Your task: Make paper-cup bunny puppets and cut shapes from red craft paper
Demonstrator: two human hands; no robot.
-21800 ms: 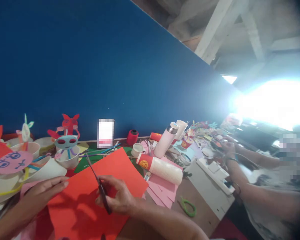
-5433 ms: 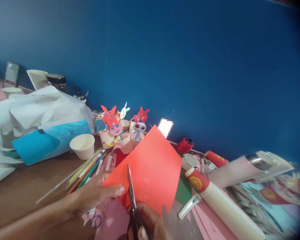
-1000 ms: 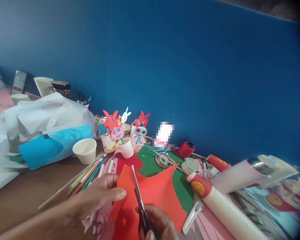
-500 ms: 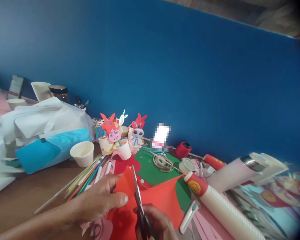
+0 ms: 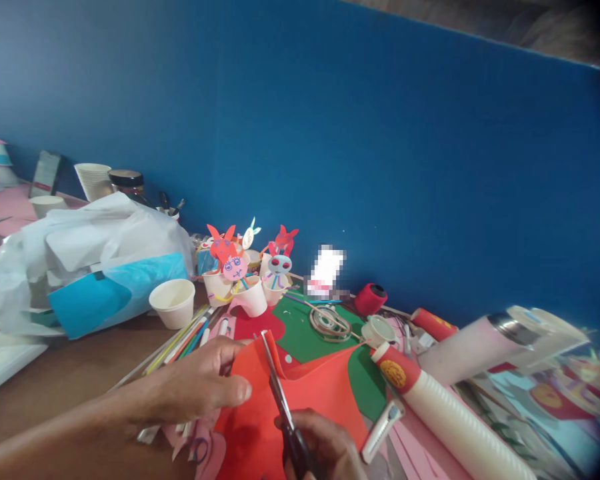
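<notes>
A sheet of red-orange paper [image 5: 320,393] is pinched at its left edge by my left hand [image 5: 205,377], thumb on top. Black-handled scissors [image 5: 279,387] are in my right hand [image 5: 325,447], their blades pointing away from me and lying over the cut upper edge of the sheet. A narrow flap of paper stands up beside the blade tips. The handle loops are mostly hidden by my fingers. Under the sheet lies green paper [image 5: 300,333], and a white box cutter [image 5: 381,432] rests by its right edge.
Paper cups with figures [image 5: 250,297] stand at the back, near a white cup [image 5: 173,303] and coloured sticks [image 5: 183,340]. A plastic bag [image 5: 100,233] lies left. A cup stack [image 5: 460,413] and a pale flask [image 5: 475,347] lie right. A blue wall [image 5: 380,133] rises behind.
The view has shifted slightly, so most things appear a little further right. The scissors still lie over the red-orange sheet, and the flap beside the blades now stands more apart.
</notes>
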